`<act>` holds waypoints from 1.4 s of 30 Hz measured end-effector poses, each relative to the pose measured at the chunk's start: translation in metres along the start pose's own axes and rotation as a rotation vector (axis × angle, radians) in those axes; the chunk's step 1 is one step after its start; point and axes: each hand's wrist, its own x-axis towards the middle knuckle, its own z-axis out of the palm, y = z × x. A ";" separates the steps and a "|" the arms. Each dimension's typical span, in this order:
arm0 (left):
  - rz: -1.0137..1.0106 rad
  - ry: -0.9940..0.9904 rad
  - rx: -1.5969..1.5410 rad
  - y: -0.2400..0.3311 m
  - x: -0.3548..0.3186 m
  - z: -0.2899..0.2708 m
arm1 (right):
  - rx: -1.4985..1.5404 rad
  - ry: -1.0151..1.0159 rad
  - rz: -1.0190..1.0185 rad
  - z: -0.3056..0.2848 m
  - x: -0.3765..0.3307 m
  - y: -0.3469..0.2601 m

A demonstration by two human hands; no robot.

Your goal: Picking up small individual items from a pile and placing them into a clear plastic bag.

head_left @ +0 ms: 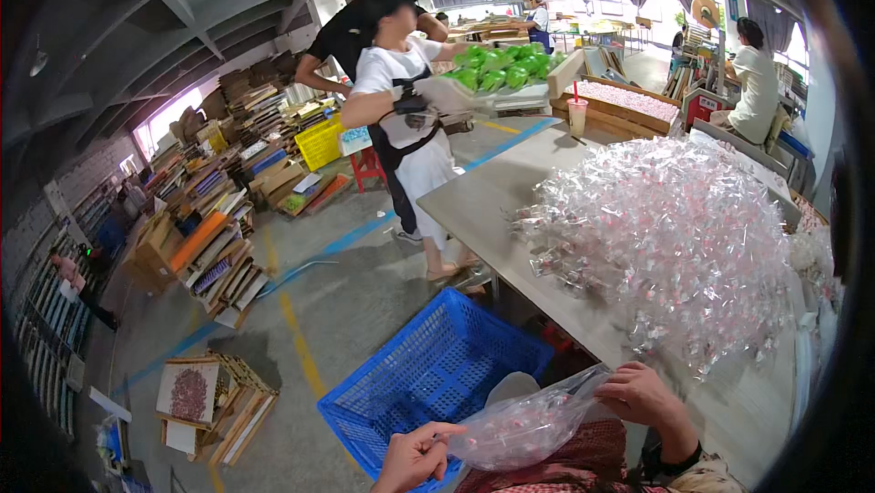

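A clear plastic bag (527, 431) with small pink-and-white wrapped pieces in it hangs between my hands, close to my body. My left hand (416, 458) is closed on its left corner, index finger stretched along the plastic. At the upper right end, my right hand (643, 396) grips the gathered film, fingers bent over it. Below and left of the bag stands a blue perforated plastic crate (428, 356). To the right, a big heap of small clear-wrapped pieces with pink inside (665, 238) covers much of the metal-topped table (483, 201).
A cup with a red straw (577, 116) stands at the table's far edge, before a wooden tray of pink pieces (629, 99). Beyond the table, a person in white (401, 83) stands by green bags (506, 66). Stacked boards (219, 406) sit on the floor left.
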 end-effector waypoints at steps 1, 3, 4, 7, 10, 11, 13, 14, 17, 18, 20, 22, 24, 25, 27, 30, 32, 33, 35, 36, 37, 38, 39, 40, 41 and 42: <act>-0.002 0.004 0.004 0.000 0.001 0.000 | -0.002 0.000 -0.001 0.000 0.000 0.001; 0.006 0.003 0.013 0.000 0.001 0.000 | -0.004 0.000 -0.003 0.001 -0.001 0.001; 0.013 0.003 0.021 0.001 0.001 0.001 | 0.007 0.002 -0.003 0.000 -0.001 0.000; 0.022 -0.001 0.028 0.002 0.001 0.001 | 0.001 -0.001 -0.007 0.000 0.000 0.001; 0.047 -0.016 0.042 0.003 -0.001 0.001 | -0.007 -0.006 -0.009 0.000 -0.001 0.001; 0.048 -0.021 0.038 0.001 0.001 0.000 | -0.002 -0.007 0.000 0.000 -0.002 0.000; 0.059 -0.026 0.022 -0.002 0.003 -0.001 | -0.004 -0.011 0.008 0.001 -0.002 0.001; 0.060 -0.028 0.021 -0.002 0.003 -0.001 | -0.001 -0.014 0.014 0.001 -0.003 0.001; 0.054 -0.025 0.033 -0.001 0.002 -0.004 | -0.025 0.036 -0.027 -0.005 0.004 -0.008; 0.039 -0.022 0.079 -0.003 0.002 -0.006 | -0.026 0.035 -0.025 -0.006 0.004 -0.008; 0.023 -0.020 0.125 -0.004 0.001 -0.008 | -0.048 0.034 -0.042 -0.008 0.004 -0.007; 0.000 -0.012 0.121 -0.003 0.001 -0.010 | -0.072 0.043 -0.055 -0.012 0.006 -0.009; -0.002 0.007 0.144 0.004 -0.003 -0.013 | -0.093 0.052 -0.072 -0.016 0.007 -0.010; -0.002 0.029 0.167 0.009 -0.004 -0.014 | -0.119 0.076 -0.097 -0.018 0.009 -0.010; 0.026 0.072 0.104 0.020 -0.014 -0.015 | -0.144 0.097 -0.121 -0.019 0.010 -0.012; 0.061 0.084 0.052 0.026 -0.015 -0.015 | -0.097 0.324 -0.091 -0.015 0.004 -0.016; 0.068 0.048 0.061 0.019 -0.010 -0.016 | -0.178 0.072 -0.032 -0.009 0.007 -0.003; 0.049 -0.002 0.198 0.012 -0.005 -0.018 | -0.199 0.096 -0.047 -0.006 0.006 0.000; 0.078 -0.067 0.359 0.011 -0.003 -0.018 | -0.192 0.160 -0.053 -0.010 0.005 -0.001; 0.080 -0.068 0.360 0.011 0.001 -0.018 | -0.184 0.223 -0.057 -0.011 0.005 0.000; 0.071 -0.051 0.253 0.010 0.001 -0.017 | -0.183 0.221 -0.044 -0.011 0.002 -0.001; 0.062 -0.033 0.147 0.009 0.001 -0.016 | -0.136 0.302 -0.067 -0.011 0.000 0.000; 0.057 -0.045 0.149 0.007 -0.001 -0.016 | -0.090 0.385 -0.091 -0.009 -0.002 0.001; 0.028 -0.036 0.128 0.004 -0.003 -0.016 | -0.092 0.392 -0.086 -0.003 -0.004 0.001; -0.001 -0.032 0.108 0.002 -0.003 -0.017 | 0.152 0.465 0.043 0.009 -0.008 0.001; 0.005 -0.040 0.114 -0.001 -0.003 -0.018 | 0.399 0.534 0.169 0.020 -0.010 0.001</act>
